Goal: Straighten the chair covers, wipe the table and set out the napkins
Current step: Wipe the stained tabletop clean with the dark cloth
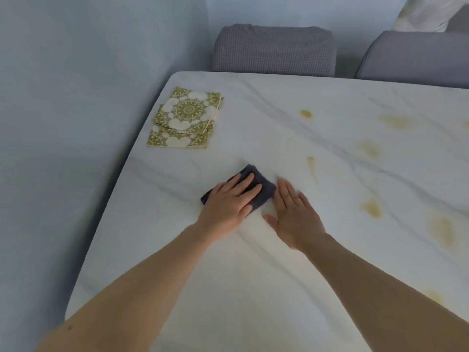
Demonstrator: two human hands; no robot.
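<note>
A dark blue-grey cloth (264, 190) lies folded on the white marble table (253, 288). My left hand (227, 203) rests flat on the cloth, fingers spread over it. My right hand (294, 214) lies flat on the table just right of the cloth, fingertips at its edge, holding nothing. A fanned stack of green-and-cream patterned napkins (186, 118) sits near the table's far left corner. Two chairs with grey covers stand behind the far edge, one (274, 49) in the middle, the other (416, 57) at the right.
Yellowish stains (371, 208) dot the right half of the table. A pale blue wall (88, 72) runs along the table's left side and behind the chairs. A white fabric (421, 13) shows at the top right.
</note>
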